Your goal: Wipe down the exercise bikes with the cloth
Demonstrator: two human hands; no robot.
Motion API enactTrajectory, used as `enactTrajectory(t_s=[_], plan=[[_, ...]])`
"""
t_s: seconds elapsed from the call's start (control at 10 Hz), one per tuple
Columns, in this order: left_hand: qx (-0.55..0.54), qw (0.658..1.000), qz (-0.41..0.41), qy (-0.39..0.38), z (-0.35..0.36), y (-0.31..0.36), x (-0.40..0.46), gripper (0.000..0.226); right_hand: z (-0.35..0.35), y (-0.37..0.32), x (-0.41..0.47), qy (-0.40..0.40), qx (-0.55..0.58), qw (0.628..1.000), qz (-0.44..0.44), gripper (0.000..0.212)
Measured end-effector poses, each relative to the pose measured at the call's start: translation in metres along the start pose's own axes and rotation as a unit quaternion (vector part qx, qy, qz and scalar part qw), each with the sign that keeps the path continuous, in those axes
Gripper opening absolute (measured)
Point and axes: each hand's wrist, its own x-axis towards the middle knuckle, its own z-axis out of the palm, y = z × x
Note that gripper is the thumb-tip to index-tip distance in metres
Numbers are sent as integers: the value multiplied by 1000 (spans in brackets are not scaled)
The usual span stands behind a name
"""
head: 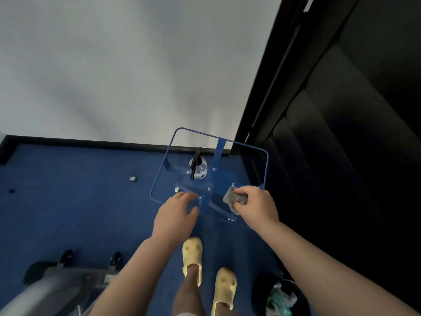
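The right hand [257,201] grips a crumpled grey cloth [234,198], fingers curled over its top, and holds it just above the right part of a small table with a clear top [182,185] and a blue metal frame [265,156]. The left hand [175,213] reaches toward the near left part of the same clear top, fingers relaxed and slightly spread, holding nothing; whether the fingertips touch the surface cannot be told.

On the far part of the table stands a clear spray bottle [198,167] with a black trigger head, well apart from both hands. The table stands on blue carpet [68,201], near a white wall [114,65] with a dark baseboard. To the right rises a black door frame [273,76], with dark steps beyond it.

In the near left corner shows part of an exercise bike [52,286]: a grey body and 2 black fittings on its base. It lies well apart from the cloth. A small round metal object [132,179] sits on the carpet to the left of the table.

Below the hands are the person's feet in 2 yellow slippers [192,258]. At the near right stands a black bin [282,297] holding crumpled white and green waste.
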Motion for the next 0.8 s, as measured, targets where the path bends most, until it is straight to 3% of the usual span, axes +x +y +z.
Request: enactTrajectory(t_s=[0.2, 0.4, 0.6, 0.8], plan=[[12, 997, -42, -63, 21, -36, 73, 41, 54, 16, 81, -34, -28, 997, 56, 28], [13, 995, -34, -96, 35, -54, 112, 39, 101, 26, 146, -31, -33, 997, 55, 31], [-6, 995, -31, -99, 36, -56, 118, 37, 125, 37, 148, -93, -105, 989, 52, 44], [4, 998, -20, -62, 7, -50, 107, 36, 94, 22, 122, -58, -110, 992, 38, 49]])
